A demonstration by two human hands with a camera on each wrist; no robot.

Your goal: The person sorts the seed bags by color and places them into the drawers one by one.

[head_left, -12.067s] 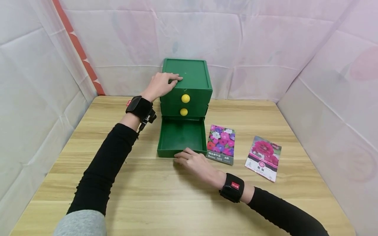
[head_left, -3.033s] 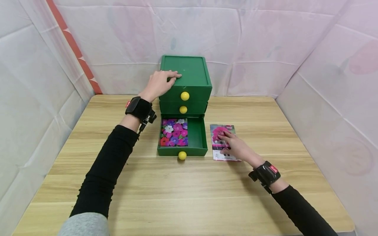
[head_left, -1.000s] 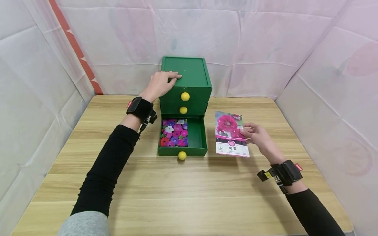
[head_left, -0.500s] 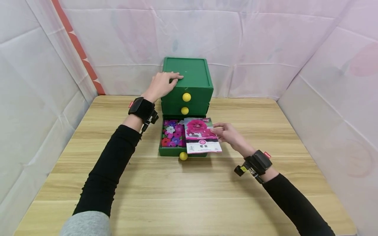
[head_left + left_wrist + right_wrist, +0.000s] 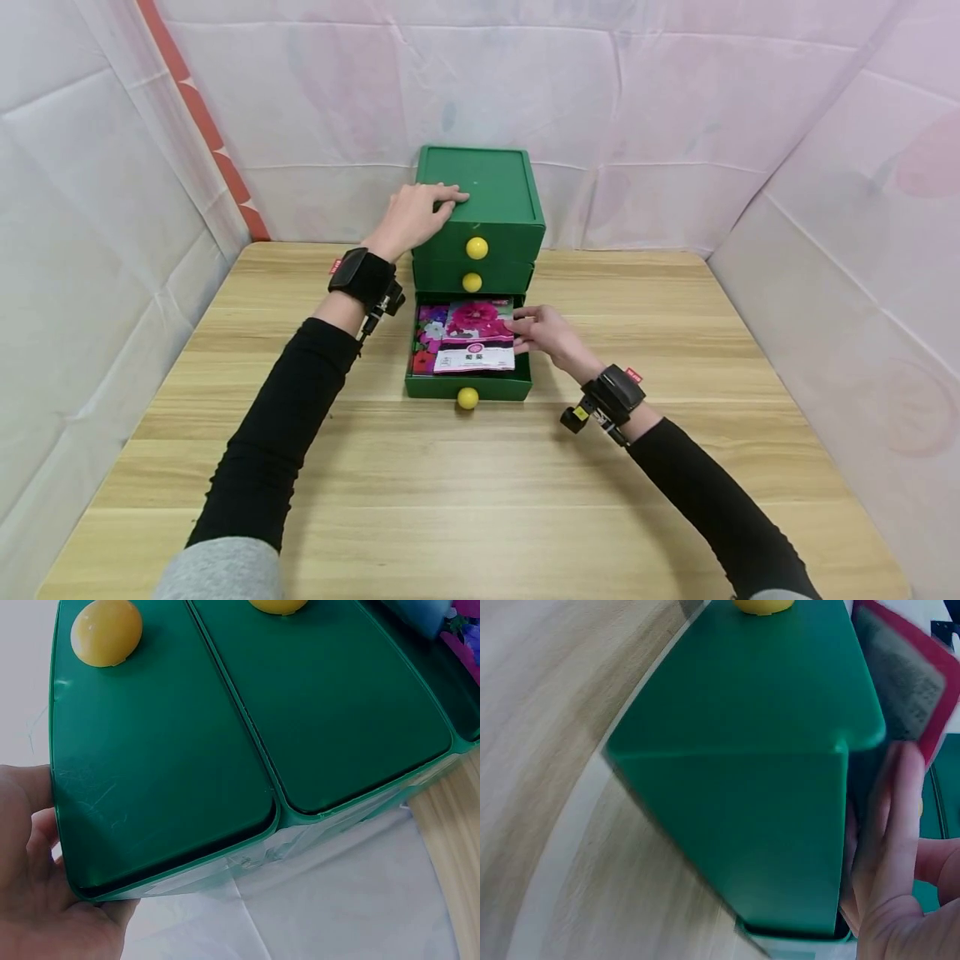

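Lowering a pink packet [image 5: 474, 337] into the open bottom drawer [image 5: 468, 385] of the cabinet [image 5: 480, 187], right hand [image 5: 546, 332] pinching its right edge. It lies partly over the other packet [image 5: 427, 333] inside. Left hand [image 5: 412, 218] rests flat-fingered on the cabinet top, gripping nothing. Next, likely: release, withdraw, push the drawer's knob [image 5: 468, 398].

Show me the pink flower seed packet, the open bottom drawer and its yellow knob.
pink flower seed packet [image 5: 476, 335], head view, middle of its front face
open bottom drawer [image 5: 468, 387], head view, front wall
yellow knob [image 5: 468, 398], head view, centre of the ball
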